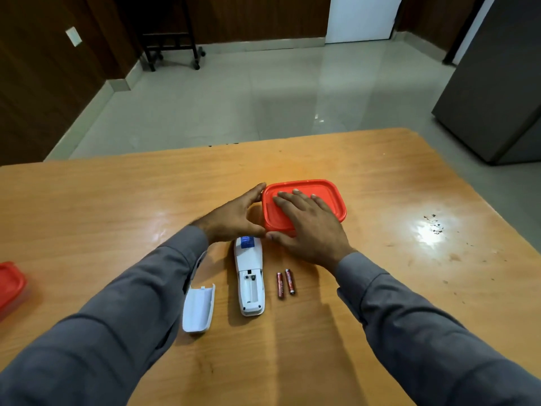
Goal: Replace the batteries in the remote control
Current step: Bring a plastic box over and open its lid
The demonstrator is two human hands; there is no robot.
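A white remote control (249,276) lies face down on the wooden table (117,206), its battery bay open and empty. Its white cover (198,309) rests to the left. Two red batteries (286,285) lie side by side to the right of the remote. Behind them stands a box with a red lid (328,197). My left hand (234,218) grips the box's left side with thumb and fingers. My right hand (307,227) lies flat on the lid, fingers spread, thumb at the near edge.
Another red-lidded box (10,285) sits at the table's left edge. Dark crumbs (433,224) are scattered at the right. Beyond the table's far edge are a tiled floor, a wheeled stand (169,33) and a grey cabinet (497,92).
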